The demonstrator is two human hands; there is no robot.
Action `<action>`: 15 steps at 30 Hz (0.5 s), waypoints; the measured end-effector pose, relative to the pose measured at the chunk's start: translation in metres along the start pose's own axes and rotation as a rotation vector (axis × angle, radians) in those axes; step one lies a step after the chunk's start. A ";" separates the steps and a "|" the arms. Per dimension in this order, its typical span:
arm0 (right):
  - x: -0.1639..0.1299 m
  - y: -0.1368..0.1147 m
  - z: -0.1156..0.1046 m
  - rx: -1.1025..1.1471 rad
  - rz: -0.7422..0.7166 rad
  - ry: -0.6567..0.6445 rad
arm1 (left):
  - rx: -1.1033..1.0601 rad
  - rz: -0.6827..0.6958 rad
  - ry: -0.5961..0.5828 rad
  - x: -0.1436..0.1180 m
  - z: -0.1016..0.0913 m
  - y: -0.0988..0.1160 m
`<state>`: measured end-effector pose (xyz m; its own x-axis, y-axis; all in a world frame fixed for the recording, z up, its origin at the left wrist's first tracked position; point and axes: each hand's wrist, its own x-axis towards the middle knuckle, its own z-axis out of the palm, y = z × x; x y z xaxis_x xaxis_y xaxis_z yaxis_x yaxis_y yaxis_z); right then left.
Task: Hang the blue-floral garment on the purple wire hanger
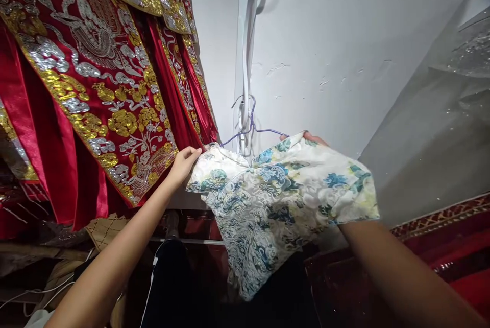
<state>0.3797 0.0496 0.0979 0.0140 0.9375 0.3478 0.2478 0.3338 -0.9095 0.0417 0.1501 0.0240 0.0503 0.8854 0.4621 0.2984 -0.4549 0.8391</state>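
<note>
The cream silk-brocade garment printed with blue and green flowers point(275, 200) is hanging in front of me on a thin purple wire hanger point(250, 126), spread between my two hands at about the middle of the view, with its lower part draping down toward the dark area below. I am gripping its left shoulder edge with my left hand point(184, 162), fingers curled and pressed together over the fabric where it meets the hanger's arm. My right hand point(312, 139) is reaching up behind the other shoulder; only a few fingertips are showing above the cloth, and the rest is hidden by the garment, so I cannot tell exactly how it is closed, though it is plainly touching the top edge there. The hanger's hook is rising just in front of a white cord point(245, 62) running down the white plaster wall point(337, 52). Just beside my left hand, a heavy red satin robe embroidered with gold and silver sequins point(95, 88) is hanging, its hem nearly touching my knuckles. To my right, a grey glittery sheet of fabric point(440, 129) is sloping away, with a red patterned trim point(440, 215) beneath it.
</note>
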 end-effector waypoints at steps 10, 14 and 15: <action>-0.061 -0.043 0.044 0.143 0.175 -0.603 | -0.111 0.409 -0.341 -0.035 -0.004 0.096; -0.075 -0.043 0.072 -0.057 0.064 -0.882 | -0.133 0.318 -0.566 -0.064 0.004 0.112; -0.073 -0.038 0.075 -0.122 -0.005 -0.867 | -0.150 0.289 -0.538 -0.070 0.006 0.111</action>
<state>0.2968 -0.0240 0.0898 -0.7164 0.6976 0.0112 0.3488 0.3721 -0.8602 0.0771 0.0382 0.0825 0.5934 0.6306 0.5002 0.0655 -0.6572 0.7508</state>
